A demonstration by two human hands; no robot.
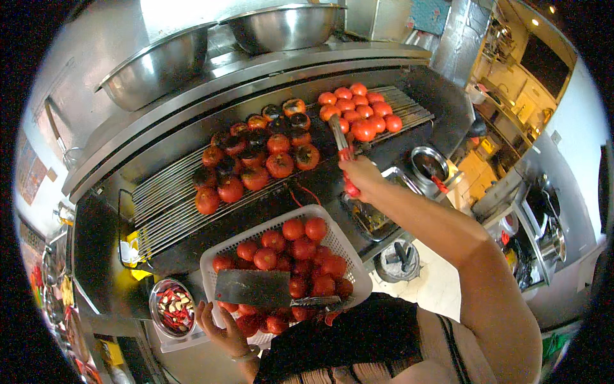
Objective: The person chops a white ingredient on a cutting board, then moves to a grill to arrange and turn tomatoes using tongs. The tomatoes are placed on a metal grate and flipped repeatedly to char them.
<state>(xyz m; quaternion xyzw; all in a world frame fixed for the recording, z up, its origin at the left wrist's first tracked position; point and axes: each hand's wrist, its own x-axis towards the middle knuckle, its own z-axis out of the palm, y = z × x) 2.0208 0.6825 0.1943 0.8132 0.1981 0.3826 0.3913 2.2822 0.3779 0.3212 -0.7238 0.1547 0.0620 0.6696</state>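
My right hand (pixel 362 178) grips metal tongs (pixel 340 134) with red handles. The tongs' tips are at a red tomato (pixel 329 113), part of a cluster on the right of the grill grate (pixel 405 105). Charred tomatoes (pixel 254 178) cover the middle of the grate, several with blackened skins. Closer to me, a white perforated plastic basket (pixel 357 271) is full of red tomatoes (pixel 273 241). A cleaver (pixel 253 288) lies across them, its handle to the right. At the basket's near left rim is my left hand (pixel 221 327), fingers apart; whether it touches the rim is unclear.
Left of the basket stands a bowl of red chillies and garlic cloves (pixel 173 307). On the right are a metal tray (pixel 376 216) and a metal pot (pixel 429 165) with a red-handled utensil. Two steel bowls (pixel 158 67) rest on the back ledge. A bucket (pixel 397 259) stands below.
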